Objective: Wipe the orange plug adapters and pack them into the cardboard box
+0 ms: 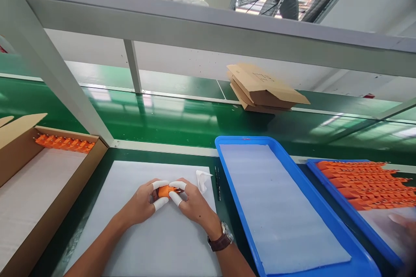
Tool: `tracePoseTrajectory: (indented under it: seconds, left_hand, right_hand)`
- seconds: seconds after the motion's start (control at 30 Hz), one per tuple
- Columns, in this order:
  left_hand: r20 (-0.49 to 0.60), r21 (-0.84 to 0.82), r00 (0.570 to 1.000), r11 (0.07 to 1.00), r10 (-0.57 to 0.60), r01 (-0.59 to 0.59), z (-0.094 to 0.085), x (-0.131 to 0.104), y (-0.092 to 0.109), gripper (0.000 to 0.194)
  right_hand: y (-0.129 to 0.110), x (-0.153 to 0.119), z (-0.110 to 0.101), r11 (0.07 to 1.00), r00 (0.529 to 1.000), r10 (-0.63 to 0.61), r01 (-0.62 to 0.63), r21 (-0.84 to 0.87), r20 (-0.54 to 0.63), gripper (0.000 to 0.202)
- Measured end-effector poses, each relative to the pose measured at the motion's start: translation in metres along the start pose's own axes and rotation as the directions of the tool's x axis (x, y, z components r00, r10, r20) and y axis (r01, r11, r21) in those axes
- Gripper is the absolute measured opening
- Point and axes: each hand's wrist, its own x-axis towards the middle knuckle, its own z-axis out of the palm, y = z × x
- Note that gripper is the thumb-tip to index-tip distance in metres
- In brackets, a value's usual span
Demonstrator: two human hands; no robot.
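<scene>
Over a white sheet [136, 242], a small orange part [164, 191] with metal ends is held between both hands. My left hand [142, 201] grips its left side with thumb and fingertips, which wear white finger cots. My right hand [191, 201], also in finger cots and with a watch on its wrist, pinches the right side near the metal end. The fingers cover much of the part, so its exact kind cannot be made out. A crumpled white tissue [202, 180] lies just beyond my right hand, and dark tweezers [217, 184] rest beside the sheet.
On the left stands a cardboard box [74, 188] with a row of orange parts [65, 143]. A blue tray [238, 207] with a white liner is to the right. Beyond it, another blue tray [373, 240] carries many orange parts [364, 184], beside another person's blurred hand [404, 225]. Folded cardboard [266, 88] lies behind.
</scene>
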Motion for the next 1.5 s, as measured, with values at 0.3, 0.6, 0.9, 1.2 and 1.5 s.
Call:
tracePoseTrajectory:
  seconds: [0.3,0.6,0.9,1.2,1.5]
  left_hand:
    - [-0.021,0.007,0.991,0.991,0.13,-0.13,0.004,0.002,-0.019,0.045]
    - [-0.065,0.082,0.958,0.958,0.279,-0.274,0.007,0.008,-0.014,0.061]
    - [-0.157,0.068,0.977,0.989,0.144,-0.135,0.021,0.006,-0.01,0.052]
    - [-0.176,-0.4,0.984,0.915,-0.03,-0.044,0.009,0.006,0.0,0.041]
    - [-0.195,-0.111,0.975,0.985,0.11,-0.133,0.014,0.005,0.0,0.045]
  right_hand:
    - [0.003,0.007,-0.001,0.993,0.997,0.078,-0.08,0.088,0.021,0.021]
    - [0.005,0.013,-0.005,0.995,0.995,0.089,-0.091,0.038,0.053,0.027]
    - [0.007,0.014,-0.002,0.96,0.984,0.174,-0.159,0.232,-0.046,0.017]
    - [0.008,0.013,0.003,0.964,0.987,0.13,-0.102,0.246,-0.099,0.03]
    - [-0.001,0.007,0.009,0.986,0.991,0.058,-0.038,0.164,-0.122,0.031]
